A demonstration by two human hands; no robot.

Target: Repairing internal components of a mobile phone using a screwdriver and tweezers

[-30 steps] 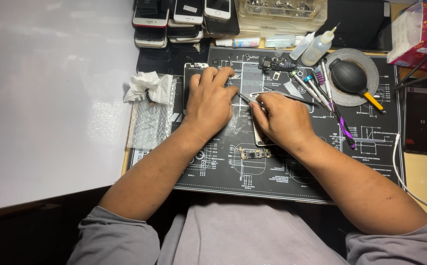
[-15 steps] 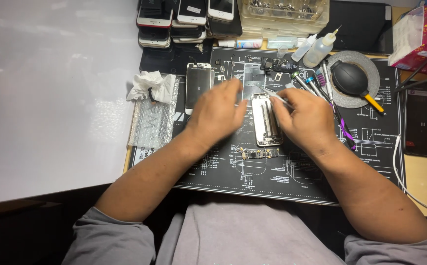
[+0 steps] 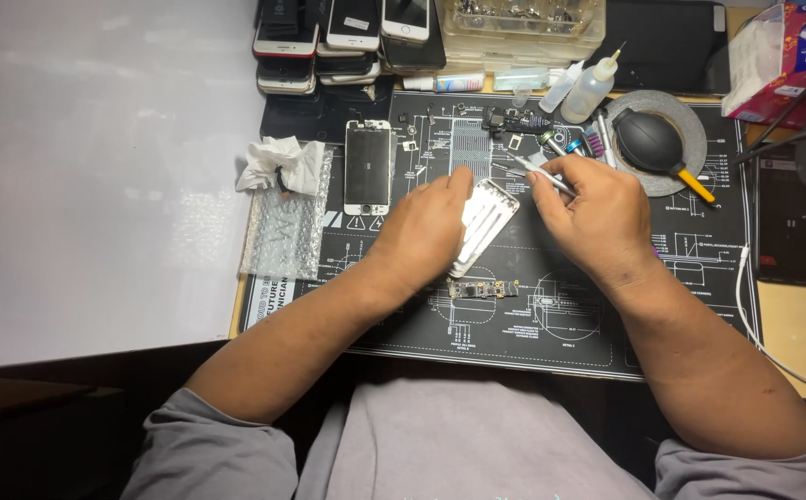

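The left hand [image 3: 426,231] lies curled over the lower left edge of a silver phone housing [image 3: 486,220], its fingers closed on the shell and tilting it up off the black work mat [image 3: 551,324]. The right hand [image 3: 597,218] is closed around a pair of metal tweezers [image 3: 537,172], whose tips point toward the upper end of the housing; whether they touch it I cannot tell from this angle.

The housing looks already stripped: its inner face shows bare ribbed metal. A small dark circuit board [image 3: 483,289] lies on the mat just below it, apart from the shell, and a detached screen panel [image 3: 368,167] lies face up to the left, well clear of both hands. Small dark parts [image 3: 512,121] are scattered along the top of the mat. So, by my judgement, the teardown is mostly done, and what remains is fine work inside the shell itself.

Further out, a crumpled white tissue [image 3: 278,165] rests on a bubble-wrap bag [image 3: 282,231] at the mat's left edge. A black rubber air blower [image 3: 648,142] with a yellow nozzle sits at the upper right beside a clear squeeze bottle [image 3: 592,88]. A stack of phones [image 3: 347,37] stands beyond the mat's top edge.
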